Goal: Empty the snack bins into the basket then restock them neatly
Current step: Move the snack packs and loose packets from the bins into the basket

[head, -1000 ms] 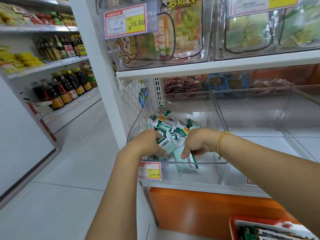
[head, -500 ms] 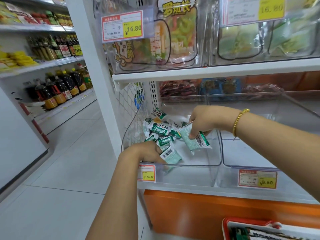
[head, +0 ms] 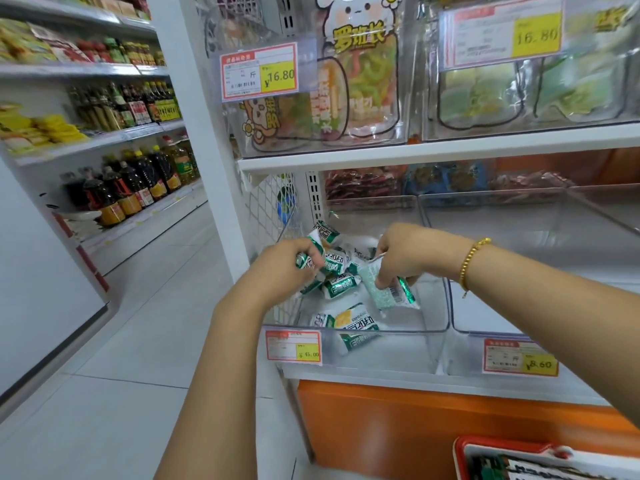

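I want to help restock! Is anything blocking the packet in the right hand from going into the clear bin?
Nothing visible does. The right hand holds the packet over the open-topped clear bin.

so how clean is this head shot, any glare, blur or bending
Head view: wide-angle bending bows the aisle shelves at left and tilts the white shelf edge; glare on the upper clear bins hazes the upper right price tag; small print on the 45.00 tag is too soft to read; the left hand, right hand and the snack packets they grip look sharp.
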